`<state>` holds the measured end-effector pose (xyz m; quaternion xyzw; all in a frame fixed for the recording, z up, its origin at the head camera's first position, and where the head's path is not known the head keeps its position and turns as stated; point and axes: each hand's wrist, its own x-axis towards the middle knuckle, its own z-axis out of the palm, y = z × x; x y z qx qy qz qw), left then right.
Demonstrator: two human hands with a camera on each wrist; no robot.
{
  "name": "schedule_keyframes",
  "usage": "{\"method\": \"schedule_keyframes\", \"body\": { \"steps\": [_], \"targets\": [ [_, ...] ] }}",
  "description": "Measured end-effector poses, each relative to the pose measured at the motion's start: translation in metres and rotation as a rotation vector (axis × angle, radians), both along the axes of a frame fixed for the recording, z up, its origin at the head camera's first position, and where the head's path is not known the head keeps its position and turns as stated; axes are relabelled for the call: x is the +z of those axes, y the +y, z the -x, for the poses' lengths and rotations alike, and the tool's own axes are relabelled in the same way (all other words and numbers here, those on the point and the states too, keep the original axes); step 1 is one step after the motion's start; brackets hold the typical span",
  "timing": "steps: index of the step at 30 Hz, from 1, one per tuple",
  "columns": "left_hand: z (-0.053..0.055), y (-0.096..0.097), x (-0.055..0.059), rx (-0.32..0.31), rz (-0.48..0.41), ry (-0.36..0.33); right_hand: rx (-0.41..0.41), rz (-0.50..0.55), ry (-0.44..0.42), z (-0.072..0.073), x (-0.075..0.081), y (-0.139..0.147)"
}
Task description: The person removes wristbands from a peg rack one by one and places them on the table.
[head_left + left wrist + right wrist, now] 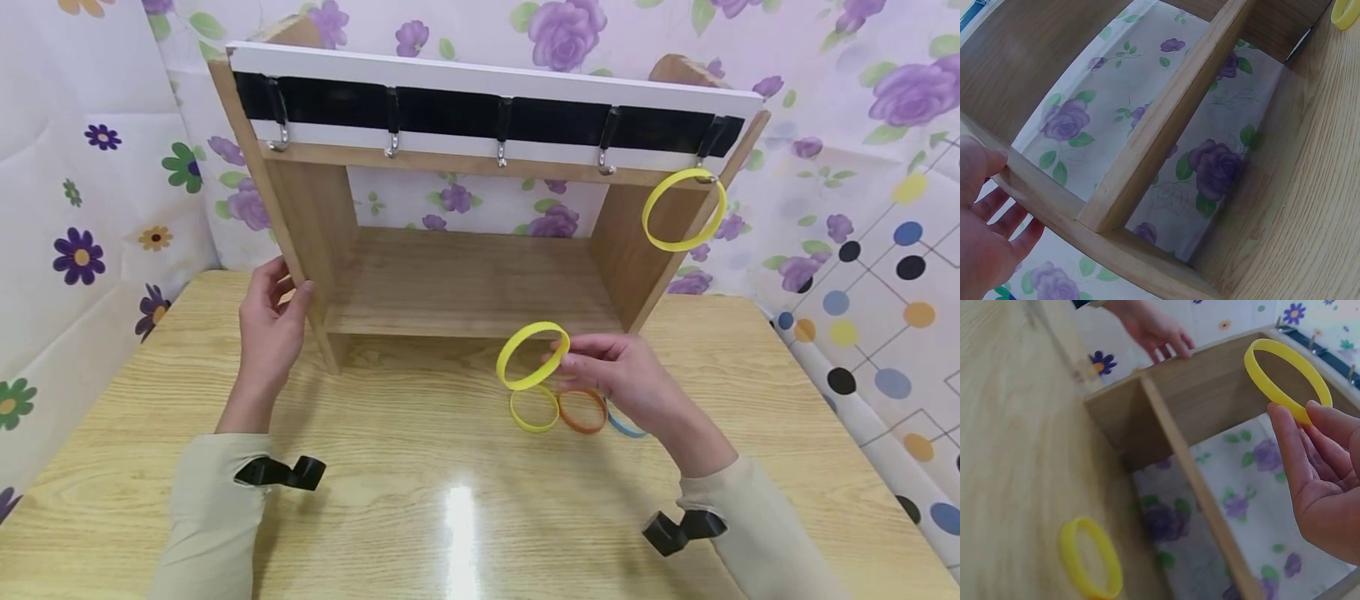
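In the head view, the right hand [618, 371] holds a yellow band [519, 384] in front of the wooden shelf [480, 279], above the surface [375, 500]; its grip is closed on one side of the rim, probably so the loop's opening is left uncovered. The left hand [272, 317] grips the shelf's left side panel [311, 217], seemingly to steady it. A second yellow band [678, 246] hangs from the rightmost hook [702, 158] of the black strip [450, 115], its weight letting it dangle. A third yellow band [534, 428], an orange band [581, 427] and a partly hidden blue band [625, 430] lie in a row on the surface, perhaps for easy reach. In the left wrist view, the left thumb lies over the panel's edge and the other fingers on its outer side, a clamp that would resist tipping. In the right wrist view, thumb and fingertips pinch the held band at its near end, the rest projecting clear of the hand.
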<state>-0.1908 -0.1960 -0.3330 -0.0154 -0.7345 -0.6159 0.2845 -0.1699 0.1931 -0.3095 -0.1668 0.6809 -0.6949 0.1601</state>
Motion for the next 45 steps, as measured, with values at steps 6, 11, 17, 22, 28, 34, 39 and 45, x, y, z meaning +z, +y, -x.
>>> {"method": "schedule_keyframes", "body": {
  "steps": [6,11,17,22,28,34,39,45],
  "targets": [
    [0.001,0.0,-0.001,0.005,-0.017,0.02,-0.024,-0.033,-0.067,-0.003,-0.019,0.009],
    [0.002,0.001,-0.002,-0.002,-0.02,0.029,-0.051,-0.04,-0.115,-0.007,-0.032,0.015],
    [0.002,0.001,-0.001,-0.003,-0.013,0.026,-0.036,-0.091,-0.126,-0.01,-0.052,0.024],
    [0.002,0.001,0.0,-0.004,-0.015,0.026,0.001,-0.121,-0.125,-0.012,-0.067,0.033],
    [0.002,0.001,0.0,-0.003,-0.028,0.028,0.027,-0.179,-0.121,-0.018,-0.078,0.039],
    [0.003,0.001,-0.001,-0.001,-0.034,0.025,0.011,-0.24,-0.136,-0.023,-0.089,0.04],
    [0.003,0.002,0.0,-0.001,-0.036,0.023,0.009,-0.268,-0.151,-0.026,-0.099,0.04],
    [0.001,0.002,0.0,-0.001,-0.023,0.014,0.039,-0.307,-0.139,-0.027,-0.105,0.036]
  ]
}}
